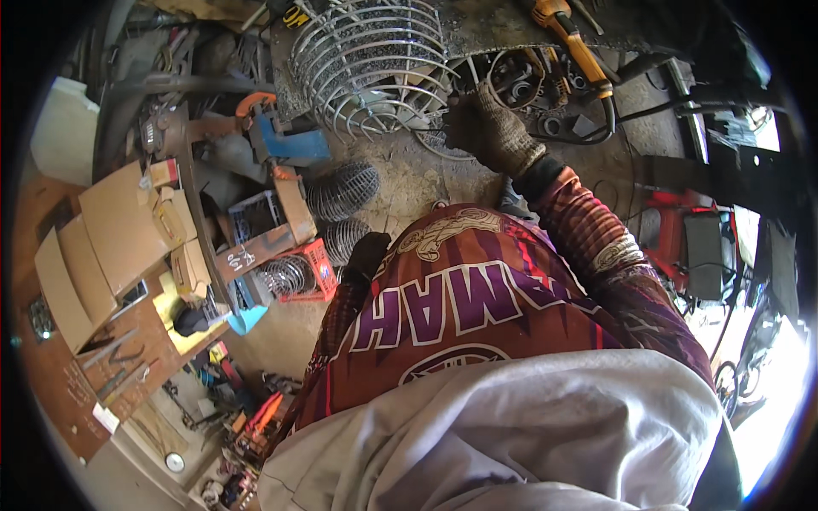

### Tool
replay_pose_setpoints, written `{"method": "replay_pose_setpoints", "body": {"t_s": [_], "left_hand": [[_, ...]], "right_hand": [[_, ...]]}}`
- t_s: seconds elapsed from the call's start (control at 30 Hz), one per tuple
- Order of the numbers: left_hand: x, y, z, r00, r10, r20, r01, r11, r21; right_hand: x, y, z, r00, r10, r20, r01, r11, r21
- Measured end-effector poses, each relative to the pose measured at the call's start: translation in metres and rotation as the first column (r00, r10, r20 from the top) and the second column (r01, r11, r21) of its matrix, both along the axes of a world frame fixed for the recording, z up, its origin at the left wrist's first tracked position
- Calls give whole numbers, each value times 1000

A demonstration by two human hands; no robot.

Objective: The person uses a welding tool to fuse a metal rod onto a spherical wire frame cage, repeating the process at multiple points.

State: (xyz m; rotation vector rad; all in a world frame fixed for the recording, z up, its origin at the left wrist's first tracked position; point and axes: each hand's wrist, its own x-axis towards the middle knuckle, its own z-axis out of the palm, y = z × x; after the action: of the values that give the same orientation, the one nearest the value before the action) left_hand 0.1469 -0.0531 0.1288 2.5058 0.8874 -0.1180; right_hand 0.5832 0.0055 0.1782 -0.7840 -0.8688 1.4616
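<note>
A cage of bent metal rings and cross wires (375,64) stands on the dark workbench (503,34) ahead of me. My right hand (494,132), in a knitted work glove with a dark palm, is raised at the cage's near right edge. Its fingers look closed, but whatever is in them is hidden by the glove; thin wire lies right beside it. My left hand (368,254), in a dark glove, hangs low at my left side, away from the cage. Its fingers are too dark to make out. Coiled wire cages (343,192) stand on the floor near it.
An orange power tool (584,55) with a black cable lies at the bench's right, beside loose metal parts (524,81). At left are a blue metal clamp or vise (290,140), a red crate (319,271) and cardboard boxes (128,230) on a brown table. Red equipment (669,234) stands right.
</note>
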Motion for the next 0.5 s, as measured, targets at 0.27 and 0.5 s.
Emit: {"method": "replay_pose_setpoints", "body": {"t_s": [0.27,0.5], "left_hand": [[-2,-37,2,997,77,3,-77,995,-58],[-29,-50,-7,992,126,7,-125,988,-90]], "right_hand": [[5,27,27,739,173,-651,-312,944,-104],[20,11,97,997,-45,-65,8,875,-484]]}}
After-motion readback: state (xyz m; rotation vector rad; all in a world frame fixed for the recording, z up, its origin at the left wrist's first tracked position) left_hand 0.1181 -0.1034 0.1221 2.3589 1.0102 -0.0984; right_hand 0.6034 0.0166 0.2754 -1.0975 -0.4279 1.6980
